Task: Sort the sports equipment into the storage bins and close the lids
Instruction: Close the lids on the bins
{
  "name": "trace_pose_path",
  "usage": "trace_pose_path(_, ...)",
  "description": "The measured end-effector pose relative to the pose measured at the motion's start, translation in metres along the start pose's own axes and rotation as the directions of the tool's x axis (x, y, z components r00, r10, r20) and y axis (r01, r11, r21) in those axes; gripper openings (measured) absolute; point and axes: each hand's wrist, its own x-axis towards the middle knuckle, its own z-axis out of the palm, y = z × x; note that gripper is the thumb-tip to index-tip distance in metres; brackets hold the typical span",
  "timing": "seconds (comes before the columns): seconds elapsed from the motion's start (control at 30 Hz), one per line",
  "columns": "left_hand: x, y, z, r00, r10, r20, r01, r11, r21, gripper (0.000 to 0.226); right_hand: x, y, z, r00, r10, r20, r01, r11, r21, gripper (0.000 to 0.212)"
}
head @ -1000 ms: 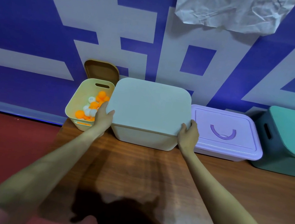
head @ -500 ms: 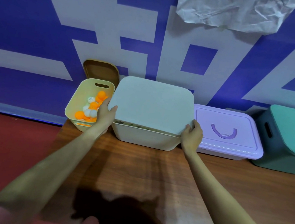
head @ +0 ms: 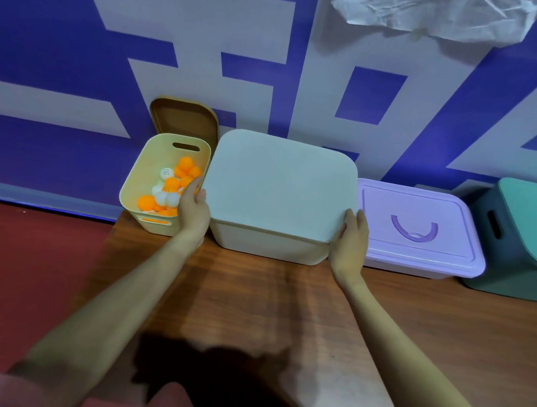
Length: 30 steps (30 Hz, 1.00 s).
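Gripping the white lid [head: 279, 184] at its two near corners, we keep it square over the white bin [head: 268, 245], which serves as our landmark. The left hand [head: 194, 207] curls round the lid's left corner and the right hand [head: 352, 239] round the right, so pressure stays even and the lid can seat flat; whether it is fully seated we cannot tell. Just left of the white bin, the yellow bin [head: 134, 183] stands open with orange and white balls [head: 172, 186] inside, and its brown lid [head: 186, 120] leans on the wall behind it, probably parked within reach for closing next. Just right of the white bin, the purple bin [head: 416, 228] is lidded; beyond it stands the green bin [head: 533, 236].
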Motion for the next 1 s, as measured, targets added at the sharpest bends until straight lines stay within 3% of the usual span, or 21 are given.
trace_pose_path(0.2, 0.005, -0.006, -0.013, 0.965, 0.194, 0.178, -0.237, 0.934, 0.268, 0.040, 0.000, 0.002, 0.006, 0.999, 0.027, 0.046, -0.024, 0.998, -0.065, 0.042)
trace_pose_path(0.3, 0.013, -0.005, -0.021, 0.939, 0.236, 0.251, -0.315, 0.882, 0.351, 0.040, 0.002, 0.003, 0.005, 0.999, -0.030, 0.042, 0.036, 0.987, -0.159, 0.041)
trace_pose_path(0.43, 0.024, 0.006, -0.027, 0.927, 0.181, 0.329, -0.337, 0.788, 0.516, 0.042, -0.002, -0.010, 0.000, 0.996, 0.055, 0.066, -0.043, 0.983, -0.179, 0.039)
trace_pose_path(0.57, 0.022, 0.014, -0.031, 0.896, 0.100, 0.433, -0.388, 0.652, 0.652, 0.047, -0.013, -0.025, 0.001, 0.981, -0.097, 0.169, 0.149, 0.931, -0.333, 0.047)
trace_pose_path(0.63, 0.020, 0.019, -0.036, 0.907, 0.053, 0.417, -0.339, 0.680, 0.650, 0.051, -0.021, -0.039, 0.002, 0.960, -0.175, 0.218, 0.241, 0.913, -0.329, 0.049)
trace_pose_path(0.73, 0.024, 0.022, -0.050, 0.931, 0.128, 0.341, -0.323, 0.722, 0.612, 0.052, -0.028, -0.057, 0.007, 0.918, -0.258, 0.302, 0.346, 0.894, -0.286, 0.050)
trace_pose_path(1.0, 0.068, 0.029, -0.095, 0.929, 0.195, 0.314, -0.354, 0.713, 0.605, 0.051, -0.028, -0.106, 0.026, 0.871, -0.341, 0.354, 0.428, 0.879, -0.208, 0.048)
